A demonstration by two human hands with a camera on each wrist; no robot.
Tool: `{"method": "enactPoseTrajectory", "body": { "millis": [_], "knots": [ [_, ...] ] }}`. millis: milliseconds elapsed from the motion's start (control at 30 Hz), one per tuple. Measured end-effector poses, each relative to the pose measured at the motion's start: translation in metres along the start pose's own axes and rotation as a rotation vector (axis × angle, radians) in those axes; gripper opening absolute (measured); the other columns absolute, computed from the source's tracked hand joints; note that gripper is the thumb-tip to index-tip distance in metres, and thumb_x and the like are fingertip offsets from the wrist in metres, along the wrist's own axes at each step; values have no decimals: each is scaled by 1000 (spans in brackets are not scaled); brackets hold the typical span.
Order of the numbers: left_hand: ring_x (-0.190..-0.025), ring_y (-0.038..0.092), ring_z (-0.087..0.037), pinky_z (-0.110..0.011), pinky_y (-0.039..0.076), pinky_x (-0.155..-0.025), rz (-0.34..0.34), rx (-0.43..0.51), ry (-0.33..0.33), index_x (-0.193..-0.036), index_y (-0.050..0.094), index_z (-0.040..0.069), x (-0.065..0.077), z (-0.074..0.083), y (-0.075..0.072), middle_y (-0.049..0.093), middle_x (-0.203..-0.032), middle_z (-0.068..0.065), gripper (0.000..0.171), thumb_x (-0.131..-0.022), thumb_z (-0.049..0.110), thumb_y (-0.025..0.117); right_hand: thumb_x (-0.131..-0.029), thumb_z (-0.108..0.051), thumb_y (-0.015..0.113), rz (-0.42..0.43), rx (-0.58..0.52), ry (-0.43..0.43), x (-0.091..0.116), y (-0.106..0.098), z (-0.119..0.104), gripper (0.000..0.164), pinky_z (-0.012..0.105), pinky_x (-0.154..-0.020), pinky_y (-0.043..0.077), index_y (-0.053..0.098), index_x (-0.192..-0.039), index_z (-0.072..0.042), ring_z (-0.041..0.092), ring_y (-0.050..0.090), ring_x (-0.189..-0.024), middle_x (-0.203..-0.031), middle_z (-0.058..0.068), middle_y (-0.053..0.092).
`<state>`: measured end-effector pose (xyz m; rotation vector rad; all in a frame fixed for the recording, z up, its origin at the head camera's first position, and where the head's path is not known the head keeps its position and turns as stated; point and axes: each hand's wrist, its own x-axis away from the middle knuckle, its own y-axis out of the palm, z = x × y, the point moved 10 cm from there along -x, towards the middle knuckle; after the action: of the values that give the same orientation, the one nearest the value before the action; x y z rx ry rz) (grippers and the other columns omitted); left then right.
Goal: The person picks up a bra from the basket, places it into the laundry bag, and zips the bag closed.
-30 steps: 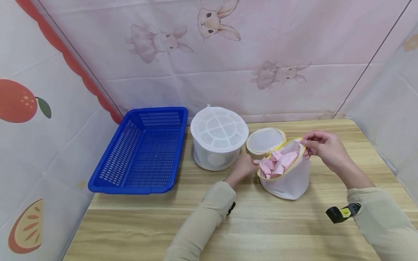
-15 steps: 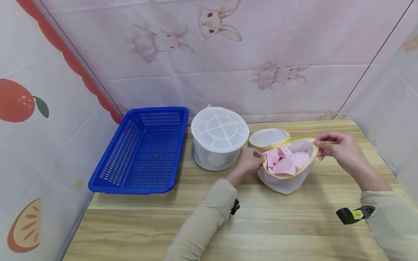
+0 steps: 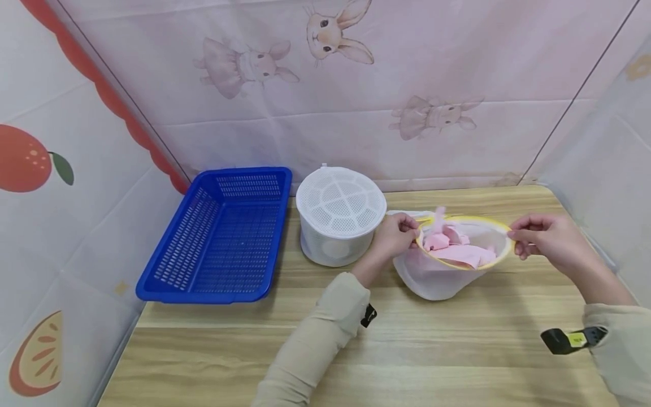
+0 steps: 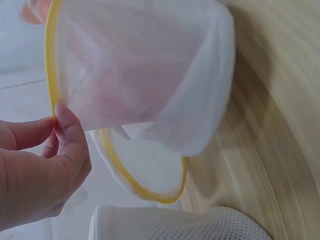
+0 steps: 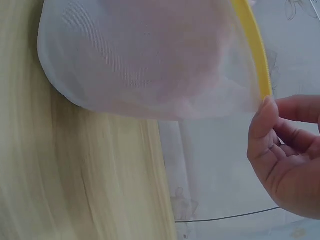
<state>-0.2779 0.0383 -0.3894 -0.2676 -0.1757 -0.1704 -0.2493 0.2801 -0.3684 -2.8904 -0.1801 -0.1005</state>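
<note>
A white mesh laundry bag (image 3: pixel 432 280) with a yellow zipper rim stands on the right half of the table, its mouth spread wide. Pink cloth (image 3: pixel 465 254) lies inside, and one strip pokes up over the back of the rim. My left hand (image 3: pixel 394 236) pinches the rim at its left side between thumb and fingers. On the opposite side the rim is pinched by my right hand (image 3: pixel 549 240). Behind the bag its round lid (image 4: pixel 145 165) hangs open, mostly hidden in the head view. Through the mesh the pink cloth shows faintly in both wrist views.
Left of the bag stands a white mesh laundry bag (image 3: pixel 335 226) with a closed round top, close to my left hand. A blue plastic basket (image 3: pixel 267 254) sits farther left. The wooden table (image 3: pixel 356 350) meets a patterned curtain (image 3: pixel 285 130) at the back.
My right hand has moved right, stretching the bag's mouth wider. My left hand has risen slightly along with the rim. The pink cloth has shifted, and the lid has dropped behind the bag.
</note>
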Motion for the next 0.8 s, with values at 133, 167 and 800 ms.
{"method": "enactPoseTrajectory", "body": {
  "millis": [133, 167, 800],
  "knots": [
    [-59, 52, -10, -21, 53, -57, -9, 33, 2, -82, 59, 1, -1, 1, -1, 50, -70, -3, 7, -84, -5, 60, -86, 5, 56, -21, 57, 31, 1, -1, 7, 19, 27, -48, 51, 64, -76, -9, 15, 56, -53, -64, 3, 59],
    [-59, 52, -11, -21, 53, -57, -9, 36, -1, -82, 59, 1, -2, 1, -2, 51, -71, -3, 6, -84, -5, 60, -86, 5, 56, -21, 62, 34, 2, -2, 8, 19, 27, -48, 51, 63, -76, -9, 14, 56, -53, -64, 3, 59],
    [-52, 51, -11, -31, 55, -64, -41, 17, -75, -84, 59, -4, 1, 3, -10, 51, -67, -4, 8, -81, -11, 59, -85, -2, 61, 18, 165, -56, 4, 6, -19, 8, 23, -48, 49, 63, -82, -10, 12, 53, -52, -64, 0, 59]
  ]
}}
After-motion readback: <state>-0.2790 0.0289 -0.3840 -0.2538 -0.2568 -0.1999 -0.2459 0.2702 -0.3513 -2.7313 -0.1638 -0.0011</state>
